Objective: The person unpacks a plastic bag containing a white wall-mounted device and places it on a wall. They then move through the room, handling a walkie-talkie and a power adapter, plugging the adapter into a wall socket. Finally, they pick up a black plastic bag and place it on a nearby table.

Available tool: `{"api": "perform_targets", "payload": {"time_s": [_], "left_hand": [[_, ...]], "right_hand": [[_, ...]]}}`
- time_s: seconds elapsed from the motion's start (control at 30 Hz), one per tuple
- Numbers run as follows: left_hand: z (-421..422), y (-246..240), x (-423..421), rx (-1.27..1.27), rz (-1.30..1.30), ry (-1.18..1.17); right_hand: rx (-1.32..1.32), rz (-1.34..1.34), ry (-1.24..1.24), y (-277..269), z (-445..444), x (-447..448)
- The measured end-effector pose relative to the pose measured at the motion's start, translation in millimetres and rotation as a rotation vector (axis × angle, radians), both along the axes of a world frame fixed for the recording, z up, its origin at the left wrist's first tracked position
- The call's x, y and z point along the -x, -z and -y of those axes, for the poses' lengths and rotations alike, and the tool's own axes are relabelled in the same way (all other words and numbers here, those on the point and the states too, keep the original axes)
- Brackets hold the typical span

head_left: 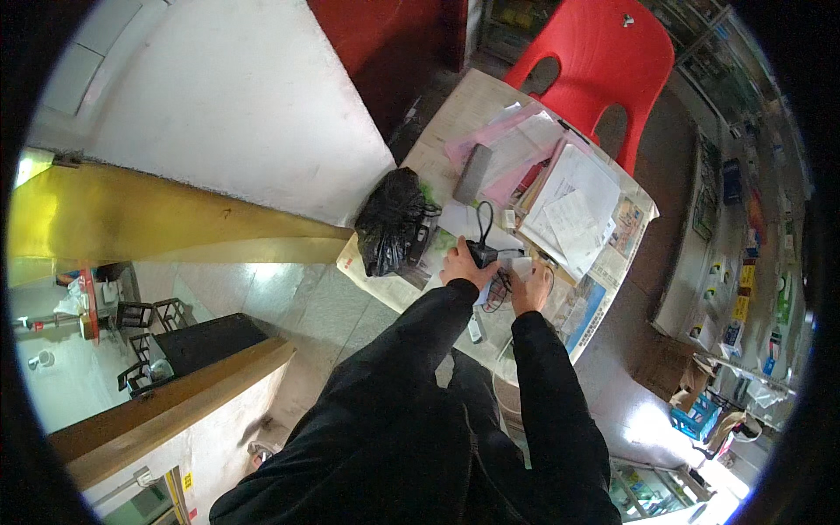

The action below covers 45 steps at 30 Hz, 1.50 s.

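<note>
On the paper-covered table [394,289], my left hand [463,268] grips a small black device [482,253], from which a looped black cable [484,223] rises. Just to its right, my right hand [533,289] holds a small white box-like object [521,265] between its fingers. Thin dark cords [497,296] lie bunched between the two hands. A tied black plastic bag [387,223] stands to the left of my left hand. Below the hands, near the table's edge, lies a whitish remote-like object [475,328]. What the fingers hide of both held things cannot be seen.
A long grey case [472,174], pink folders [502,147] and stacked papers [571,210] lie farther back. A red plastic chair [597,59] stands against the far side. Glass shelves with goods [741,295] line the right. A white wall [230,111] borders the left.
</note>
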<state>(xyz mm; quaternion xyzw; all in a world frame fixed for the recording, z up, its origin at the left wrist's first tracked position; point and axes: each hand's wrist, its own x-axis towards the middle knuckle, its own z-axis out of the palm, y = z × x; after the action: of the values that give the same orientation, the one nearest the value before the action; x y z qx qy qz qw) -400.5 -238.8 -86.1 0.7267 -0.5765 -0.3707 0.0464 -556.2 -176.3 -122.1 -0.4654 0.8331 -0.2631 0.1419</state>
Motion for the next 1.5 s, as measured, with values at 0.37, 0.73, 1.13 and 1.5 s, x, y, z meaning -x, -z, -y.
{"api": "perform_targets", "payload": {"time_s": [0.37, 0.73, 1.13, 1.5], "left_hand": [[50.0, -49.2, -123.9, 0.912, 0.345, -0.155], [41.3, -78.6, -198.8, 0.788, -0.523, -0.303], [-141.9, -221.5, -157.1, 0.172, -1.24, -0.398], [-237.3, -260.8, -88.3, 0.475, -0.816, 0.756]], "right_hand": [[0.023, 0.268, -0.021, -44.6, -73.1, 13.7], [-0.014, 0.633, 0.045, -87.7, -176.9, -20.9], [0.213, 1.553, -0.269, -215.9, -142.4, -122.2], [0.106, 1.827, -0.038, -183.2, -251.0, -81.0]]}}
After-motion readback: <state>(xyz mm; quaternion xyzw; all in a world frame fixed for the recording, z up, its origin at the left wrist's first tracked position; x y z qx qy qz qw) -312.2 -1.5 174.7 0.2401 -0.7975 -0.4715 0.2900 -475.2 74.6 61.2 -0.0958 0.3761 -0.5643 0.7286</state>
